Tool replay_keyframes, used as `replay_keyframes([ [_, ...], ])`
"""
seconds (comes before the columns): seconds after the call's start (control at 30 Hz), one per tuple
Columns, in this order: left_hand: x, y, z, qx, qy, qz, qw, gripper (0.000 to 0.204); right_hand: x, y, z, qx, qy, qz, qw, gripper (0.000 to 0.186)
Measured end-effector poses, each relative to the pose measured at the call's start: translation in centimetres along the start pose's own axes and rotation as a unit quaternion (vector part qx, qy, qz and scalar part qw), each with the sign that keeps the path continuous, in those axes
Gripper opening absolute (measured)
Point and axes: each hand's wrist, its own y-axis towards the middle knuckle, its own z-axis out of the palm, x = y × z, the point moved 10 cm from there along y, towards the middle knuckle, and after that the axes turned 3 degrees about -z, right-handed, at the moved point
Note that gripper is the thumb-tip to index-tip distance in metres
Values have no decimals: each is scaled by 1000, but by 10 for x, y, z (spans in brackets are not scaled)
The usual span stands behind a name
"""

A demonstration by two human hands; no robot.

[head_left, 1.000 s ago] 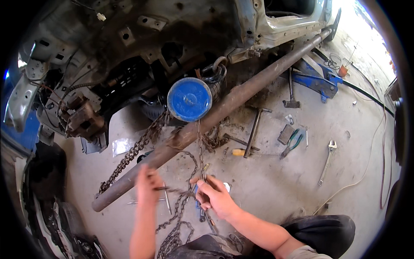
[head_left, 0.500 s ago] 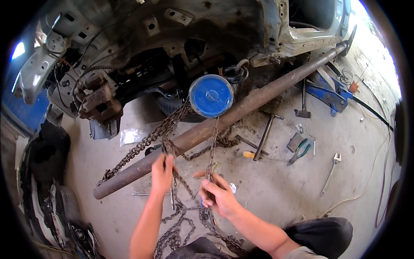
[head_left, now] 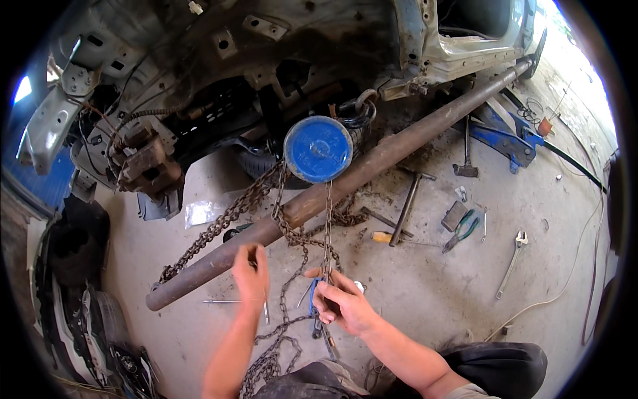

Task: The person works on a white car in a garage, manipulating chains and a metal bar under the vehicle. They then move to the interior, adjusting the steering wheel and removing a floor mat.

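Observation:
My right hand point(head_left: 342, 302) is closed on a chain point(head_left: 328, 223) that hangs from a round blue-faced chain hoist point(head_left: 318, 147). My left hand point(head_left: 250, 272), slightly blurred, has curled fingers just below the long rusty pipe point(head_left: 419, 137); what is inside them is hidden. More chain point(head_left: 286, 226) loops over the pipe's middle, runs along it to its lower left end and lies piled on the floor below my hands. A blue tool point(head_left: 315, 296) lies partly hidden beside my right hand.
A stripped car body point(head_left: 458, 53) fills the top. A blue floor jack point(head_left: 505, 143), hammers point(head_left: 466, 169), pliers point(head_left: 462, 233) and an adjustable wrench point(head_left: 512, 266) are on the right of the concrete floor point(head_left: 551, 219). Removed black car parts point(head_left: 73, 279) lie at left.
My left hand moved right and up with chain, then slightly down; a chain loop now drapes over the pipe above it. My right hand stays on the hanging chain. The view shifted slightly.

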Motion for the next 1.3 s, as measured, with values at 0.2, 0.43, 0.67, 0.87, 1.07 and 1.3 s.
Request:
replay_keyframes([
  [0.2,72,-40,85,-15,93,104,990,42,5,-3,0,-4,-22,8,1000,33],
  [0.43,78,-38,120,369,-187,-159,896,39,-5,1,-38,-37,-73,23,996,31],
  [0.67,98,-2,108,227,-97,-28,969,31,-18,8,-58,-36,-89,40,995,32],
  [0.87,70,13,155,280,-52,-28,958,26,-6,1,-62,-31,-90,40,995,31],
  [1.07,40,-55,82,311,-145,-176,923,35,-2,0,-87,-49,-117,2,992,29],
  [1.3,-102,-82,66,313,-140,72,937,26,-10,2,-48,-7,-4,42,999,35],
])
